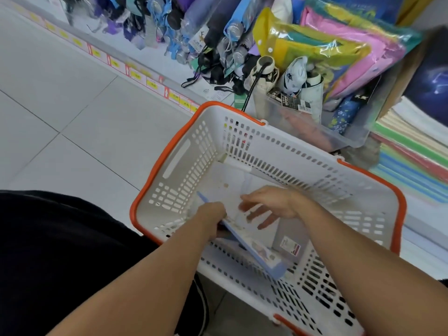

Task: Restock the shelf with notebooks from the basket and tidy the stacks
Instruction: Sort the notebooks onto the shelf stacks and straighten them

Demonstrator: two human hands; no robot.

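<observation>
The notebook lies tilted along the basket's near wall. The left hand grips its near edge. The right hand, fingers spread, holds nothing, just above.

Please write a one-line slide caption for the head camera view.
Left hand grips a blue-edged notebook inside the white basket while the open right hand reaches over it.

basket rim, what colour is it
Orange, over a white perforated body; the basket rim shows best in the head view, the only one here.
</observation>
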